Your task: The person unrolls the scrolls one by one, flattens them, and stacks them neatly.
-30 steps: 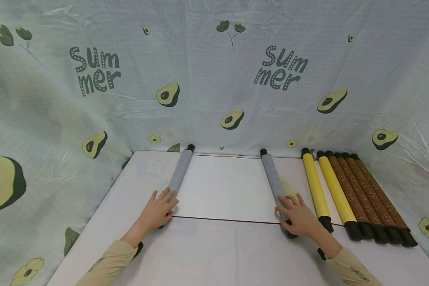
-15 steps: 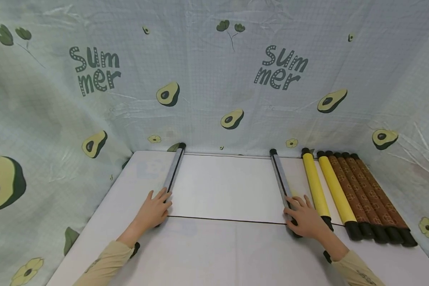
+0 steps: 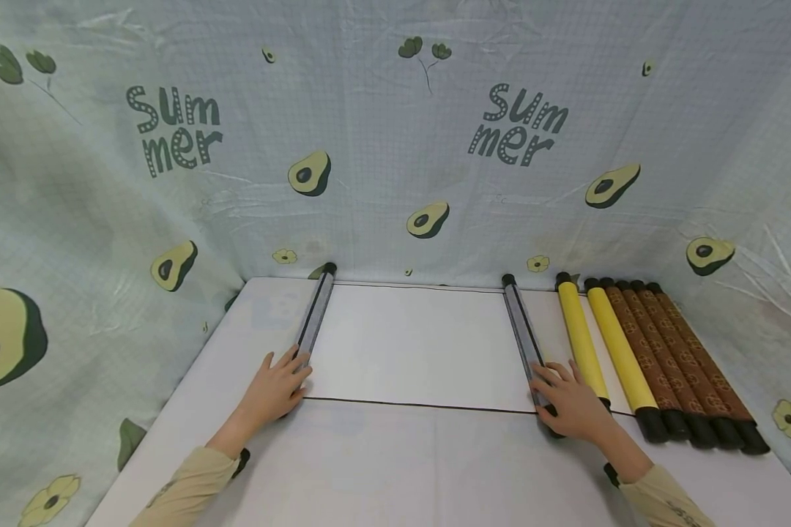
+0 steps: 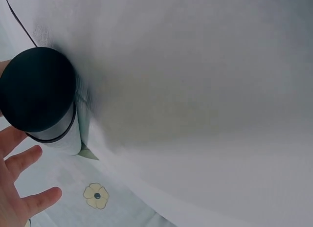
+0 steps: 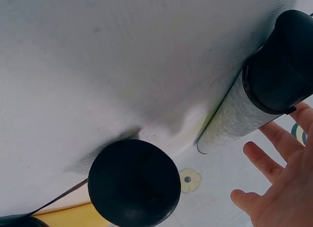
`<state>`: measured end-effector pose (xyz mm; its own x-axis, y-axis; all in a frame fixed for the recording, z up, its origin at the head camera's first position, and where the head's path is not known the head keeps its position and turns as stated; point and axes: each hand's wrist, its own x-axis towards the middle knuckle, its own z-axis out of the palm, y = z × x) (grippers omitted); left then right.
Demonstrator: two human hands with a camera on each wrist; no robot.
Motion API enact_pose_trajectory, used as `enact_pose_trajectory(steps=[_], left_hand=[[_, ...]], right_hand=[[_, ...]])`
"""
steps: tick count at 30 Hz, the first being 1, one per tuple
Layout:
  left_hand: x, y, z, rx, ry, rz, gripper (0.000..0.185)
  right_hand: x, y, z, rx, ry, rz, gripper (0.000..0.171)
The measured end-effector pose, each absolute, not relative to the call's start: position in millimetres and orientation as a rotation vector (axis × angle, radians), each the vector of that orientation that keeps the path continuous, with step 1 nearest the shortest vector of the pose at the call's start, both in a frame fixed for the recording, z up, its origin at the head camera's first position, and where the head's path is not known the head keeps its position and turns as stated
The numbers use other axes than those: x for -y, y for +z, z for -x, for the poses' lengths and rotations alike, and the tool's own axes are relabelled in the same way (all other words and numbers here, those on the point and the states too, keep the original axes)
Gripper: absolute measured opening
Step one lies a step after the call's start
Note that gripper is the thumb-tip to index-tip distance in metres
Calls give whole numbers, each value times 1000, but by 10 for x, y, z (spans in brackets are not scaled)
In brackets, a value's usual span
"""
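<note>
My left hand [image 3: 273, 386] lies flat, fingers straight and spread, pressing on the near end of the left grey roller [image 3: 311, 322]; it grips nothing. My right hand [image 3: 569, 404] rests the same way, fingers relaxed and straight, on the near end of the right grey roller [image 3: 522, 333]. In the left wrist view my fingers [image 4: 22, 158] sit just beside the roller's black end cap [image 4: 36, 87]. Between the two rollers a white sheet [image 3: 415, 344] lies spread flat on the desk [image 3: 395, 468], its dark-lined near edge running from one hand to the other, its far edge at the back of the desk. Just right of my right hand, two yellow rolls [image 3: 600, 344] lie side by side, and beyond them brown patterned rolls [image 3: 682, 359] reach toward the desk's right edge. Avocado-print cloth [image 3: 395, 146] hangs behind and at both sides.
</note>
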<state>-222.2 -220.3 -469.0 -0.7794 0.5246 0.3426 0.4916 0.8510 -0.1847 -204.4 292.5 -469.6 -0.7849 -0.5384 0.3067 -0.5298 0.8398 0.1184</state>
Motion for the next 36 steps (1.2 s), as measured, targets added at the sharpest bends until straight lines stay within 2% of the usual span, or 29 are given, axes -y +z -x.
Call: enact_pose_trajectory(steps=[15,18,27,36], left_hand=[[2292,-4673,2193,2682,115,741,16],[2321,-4677,2192,2685,106,742,12],[2374,-4654,2177,2714,108,730,21],[2383,-4645,2161,2696,94,730,13]], right_hand=[[-3043,-4674,2005,2704,-19,-732,13],[-3049,-4679,1997,2718,-34,-728,15],[-3113,-4707,1987,2706,-44,-740,23],[-3129,-4681,1973,2764,-6,-718,21]])
